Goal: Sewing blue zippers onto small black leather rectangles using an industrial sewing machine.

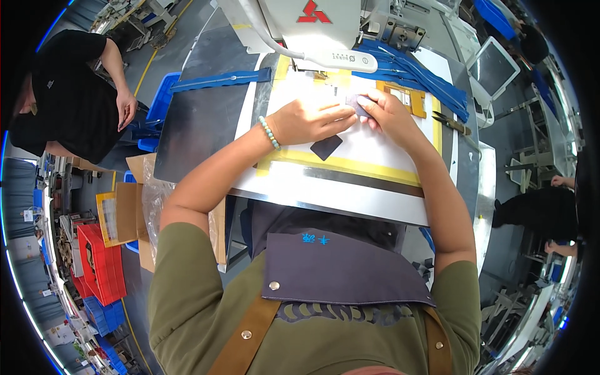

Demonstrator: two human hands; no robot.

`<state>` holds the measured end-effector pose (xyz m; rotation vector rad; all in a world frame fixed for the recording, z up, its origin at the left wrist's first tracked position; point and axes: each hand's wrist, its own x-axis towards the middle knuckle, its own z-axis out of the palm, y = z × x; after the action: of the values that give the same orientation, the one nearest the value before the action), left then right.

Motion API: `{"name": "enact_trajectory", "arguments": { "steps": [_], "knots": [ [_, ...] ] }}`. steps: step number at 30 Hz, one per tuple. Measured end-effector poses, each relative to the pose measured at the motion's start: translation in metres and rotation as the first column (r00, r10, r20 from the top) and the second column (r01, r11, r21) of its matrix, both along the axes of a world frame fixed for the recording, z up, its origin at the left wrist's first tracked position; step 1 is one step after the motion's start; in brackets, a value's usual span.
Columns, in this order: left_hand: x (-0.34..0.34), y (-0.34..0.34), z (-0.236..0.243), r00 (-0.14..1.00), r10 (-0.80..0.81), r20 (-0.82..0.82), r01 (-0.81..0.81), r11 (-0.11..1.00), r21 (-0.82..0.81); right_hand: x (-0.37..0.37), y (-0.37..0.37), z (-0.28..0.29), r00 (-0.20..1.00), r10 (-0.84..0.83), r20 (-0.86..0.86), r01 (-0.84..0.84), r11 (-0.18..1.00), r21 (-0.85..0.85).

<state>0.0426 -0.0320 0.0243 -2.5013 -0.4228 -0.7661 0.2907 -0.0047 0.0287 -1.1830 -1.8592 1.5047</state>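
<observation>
Under the lamp's glare, my right hand (389,117) pinches a small grey patch (356,104) between thumb and fingers. From the other side comes my left hand (309,122), its fingers drawn together with the tips at the lower left edge of the same patch; the glare washes out part of this hand. A dark square piece (326,147) lies just below my left fingers on the white work plate (375,159), which has yellow tape along its edges. Beyond my right hand is a yellow frame (403,97).
A white sewing machine (309,25) with a lamp (340,60) stands at the far side. Blue zippers (412,74) lie right, another blue zipper (222,80) left. Snips (451,123) sit at the right. A person (69,94) stands left, by a cardboard box (129,212).
</observation>
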Motion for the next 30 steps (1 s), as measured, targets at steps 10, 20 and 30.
{"name": "enact_trajectory", "arguments": {
  "steps": [10, 20, 30],
  "knots": [
    [-0.014, 0.011, -0.025, 0.995, -0.019, 0.097, 0.021, 1.0, -0.02, -0.012, -0.005, -0.009, 0.999, -0.017, -0.04, 0.015, 0.999, -0.048],
    [-0.013, 0.011, -0.013, 0.997, 0.025, 0.072, -0.027, 0.999, 0.024, -0.014, -0.01, -0.007, 0.996, -0.087, 0.003, 0.086, 0.996, 0.034],
    [-0.048, 0.026, -0.006, 0.978, 0.2, 0.064, -0.191, 0.974, -0.12, -0.006, 0.008, -0.023, 0.964, -0.126, 0.235, -0.118, 0.588, 0.8]
  ]
}}
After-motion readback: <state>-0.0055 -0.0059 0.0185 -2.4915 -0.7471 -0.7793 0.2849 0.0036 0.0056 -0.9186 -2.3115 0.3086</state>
